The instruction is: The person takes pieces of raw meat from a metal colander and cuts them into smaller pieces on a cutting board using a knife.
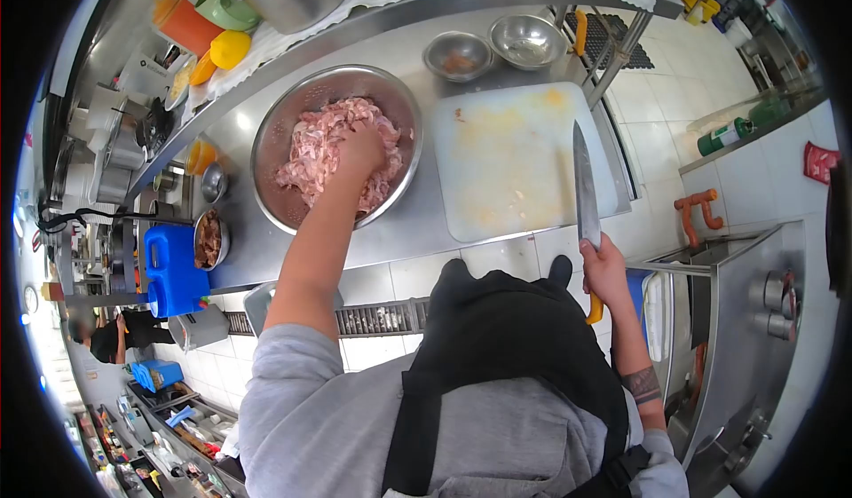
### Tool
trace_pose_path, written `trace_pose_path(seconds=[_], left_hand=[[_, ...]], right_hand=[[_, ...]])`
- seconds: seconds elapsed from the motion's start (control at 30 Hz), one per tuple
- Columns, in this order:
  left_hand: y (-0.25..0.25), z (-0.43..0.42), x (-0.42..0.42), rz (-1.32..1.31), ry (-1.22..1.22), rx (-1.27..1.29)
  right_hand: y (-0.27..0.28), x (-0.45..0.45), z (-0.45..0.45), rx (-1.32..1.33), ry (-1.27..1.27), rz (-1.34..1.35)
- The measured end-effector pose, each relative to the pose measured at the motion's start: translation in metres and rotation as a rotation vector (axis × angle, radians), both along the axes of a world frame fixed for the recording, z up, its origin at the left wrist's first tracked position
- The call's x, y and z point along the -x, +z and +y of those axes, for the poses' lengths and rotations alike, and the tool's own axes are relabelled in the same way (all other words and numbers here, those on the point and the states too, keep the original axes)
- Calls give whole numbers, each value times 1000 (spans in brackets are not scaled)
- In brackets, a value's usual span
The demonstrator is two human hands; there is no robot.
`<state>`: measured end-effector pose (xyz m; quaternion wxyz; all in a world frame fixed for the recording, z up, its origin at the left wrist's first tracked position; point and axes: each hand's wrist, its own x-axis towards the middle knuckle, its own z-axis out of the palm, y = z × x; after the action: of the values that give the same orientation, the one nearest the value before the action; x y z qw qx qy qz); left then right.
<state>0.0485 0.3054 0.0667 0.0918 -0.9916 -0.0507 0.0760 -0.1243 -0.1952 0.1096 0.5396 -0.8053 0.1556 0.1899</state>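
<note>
My left hand reaches into a large steel bowl, touching the pale pink strips of raw meat heaped inside. Its fingers are sunk among the strips, so their pose is hidden. On the other side, my right hand is closed around a kitchen knife with a yellow handle. The long blade points away from me, over the right edge of a white cutting board. Yellowish stains and a few small scraps mark the board.
Two small steel bowls, one with reddish contents and one shiny, stand behind the board. A blue jug and a bowl of brown food are at left. A shelf with pots overhangs the counter. Another person stands far left.
</note>
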Motion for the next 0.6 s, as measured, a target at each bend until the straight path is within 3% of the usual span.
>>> trace_pose_path(seconds=[0.07, 0.17, 0.37, 0.6], left_hand=[[-7, -21, 12, -126, 67, -240], [-22, -9, 3, -144, 14, -292], [42, 0, -1, -16, -28, 6], [66, 25, 2, -201, 64, 236]], right_hand=[[1, 3, 4, 1, 0, 4], [-3, 10, 6, -6, -17, -3], [-9, 22, -10, 26, -38, 10], [-1, 22, -21, 21, -73, 37]])
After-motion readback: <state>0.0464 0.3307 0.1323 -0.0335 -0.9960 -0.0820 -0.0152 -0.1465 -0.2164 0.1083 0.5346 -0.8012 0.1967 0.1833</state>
